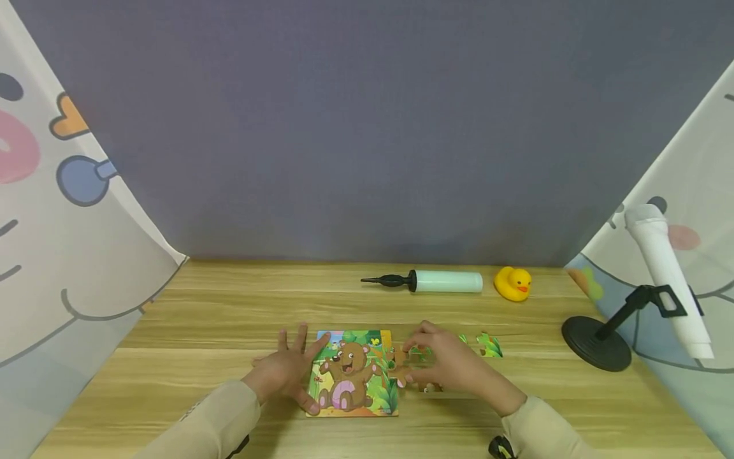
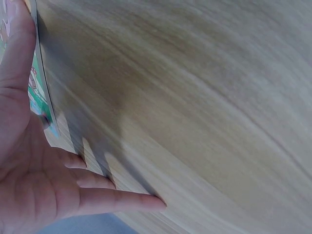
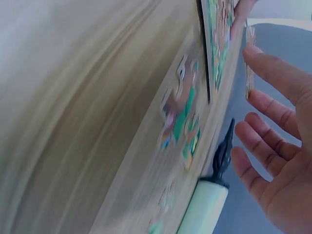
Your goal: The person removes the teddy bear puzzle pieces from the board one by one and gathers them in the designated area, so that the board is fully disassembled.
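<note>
A square bear picture puzzle [image 1: 348, 376] lies flat on the wooden table in the head view. My left hand [image 1: 283, 373] rests at its left side with spread fingers, the thumb and index finger over its edge. Just beyond the puzzle's right edge, my right hand [image 1: 447, 360] pinches a brown puzzle piece [image 1: 399, 364] between thumb and fingertips. In the right wrist view that piece is seen edge-on, raised above the table. Several loose pieces [image 3: 180, 107] lie below the right hand, partly hidden by it in the head view. Green pieces [image 1: 490, 345] lie farther right.
A pale green hand pump [image 1: 448, 281] with a black nozzle lies behind the puzzle, beside a yellow rubber duck [image 1: 512, 284]. At the right a white microphone [image 1: 659, 255] leans on a black stand [image 1: 596, 343]. A grey panel [image 1: 367, 127] rises along the table's back edge.
</note>
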Demonstrator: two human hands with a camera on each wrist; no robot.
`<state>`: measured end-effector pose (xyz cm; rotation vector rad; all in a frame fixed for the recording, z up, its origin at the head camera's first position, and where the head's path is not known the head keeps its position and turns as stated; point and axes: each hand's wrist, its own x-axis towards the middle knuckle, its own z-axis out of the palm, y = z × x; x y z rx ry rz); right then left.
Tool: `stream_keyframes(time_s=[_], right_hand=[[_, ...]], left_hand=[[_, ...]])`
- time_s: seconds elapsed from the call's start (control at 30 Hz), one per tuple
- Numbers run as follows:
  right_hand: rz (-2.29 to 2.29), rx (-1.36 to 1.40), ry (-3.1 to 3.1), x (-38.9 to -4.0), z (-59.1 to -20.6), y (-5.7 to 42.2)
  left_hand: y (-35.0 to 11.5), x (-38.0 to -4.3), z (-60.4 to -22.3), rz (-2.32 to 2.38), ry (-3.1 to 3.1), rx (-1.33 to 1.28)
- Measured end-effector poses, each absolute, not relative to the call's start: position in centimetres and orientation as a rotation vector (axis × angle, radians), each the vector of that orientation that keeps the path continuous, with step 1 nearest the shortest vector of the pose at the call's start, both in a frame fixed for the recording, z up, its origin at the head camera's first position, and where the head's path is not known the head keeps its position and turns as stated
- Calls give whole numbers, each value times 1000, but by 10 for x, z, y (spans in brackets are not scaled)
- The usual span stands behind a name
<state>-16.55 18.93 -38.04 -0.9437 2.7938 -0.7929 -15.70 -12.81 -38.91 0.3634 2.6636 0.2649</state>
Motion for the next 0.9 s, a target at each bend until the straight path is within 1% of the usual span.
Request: stream_keyframes(time_s=[0.47, 0.8, 0.9], right_hand=[[-834, -1023, 2908, -153, -382, 256], [-781, -869, 2897, -145, -392, 291], [-772, -894, 2904, -145, -398, 299]], left_hand=[[-126, -158, -389, 246, 2663, 373], [-129, -158, -390, 285, 2654, 367], [-129, -159, -391, 285, 2652, 366]])
